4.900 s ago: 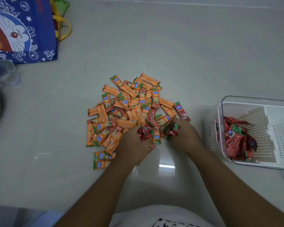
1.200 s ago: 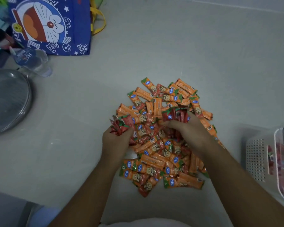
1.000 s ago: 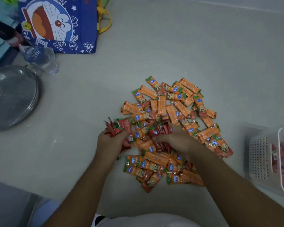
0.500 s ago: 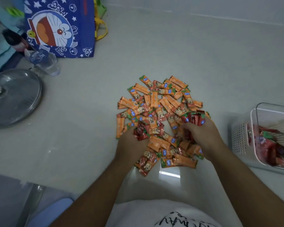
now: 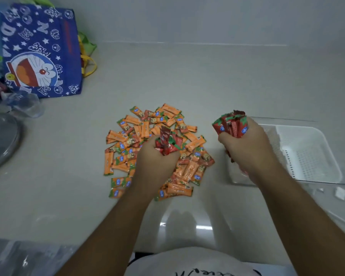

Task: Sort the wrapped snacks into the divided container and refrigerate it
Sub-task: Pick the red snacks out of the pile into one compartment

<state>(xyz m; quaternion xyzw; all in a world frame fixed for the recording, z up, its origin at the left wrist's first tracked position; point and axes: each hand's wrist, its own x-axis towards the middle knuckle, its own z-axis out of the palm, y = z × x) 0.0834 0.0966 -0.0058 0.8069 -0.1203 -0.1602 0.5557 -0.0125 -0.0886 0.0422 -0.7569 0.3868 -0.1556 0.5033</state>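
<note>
A heap of orange wrapped snacks (image 5: 139,134) lies on the pale counter in the middle. My left hand (image 5: 157,158) hovers over the heap and grips a bunch of red wrapped snacks (image 5: 167,142). My right hand (image 5: 245,144) is raised right of the heap, at the left end of the clear divided container (image 5: 311,154), and grips a bigger bunch of red snacks (image 5: 230,124). The container's white perforated insert shows to the right of that hand. My right hand and forearm hide the container's left compartment.
A blue cartoon tote bag (image 5: 40,54) stands at the back left. In front of it lies a clear plastic bottle (image 5: 22,102), and a glass pan lid (image 5: 0,140) sits at the left edge. Small white scraps (image 5: 340,193) lie near the container's front right corner.
My right hand has lifted off the heap with its red snacks and moved right to the container's left end. My left hand has risen slightly, still gripping red snacks.
</note>
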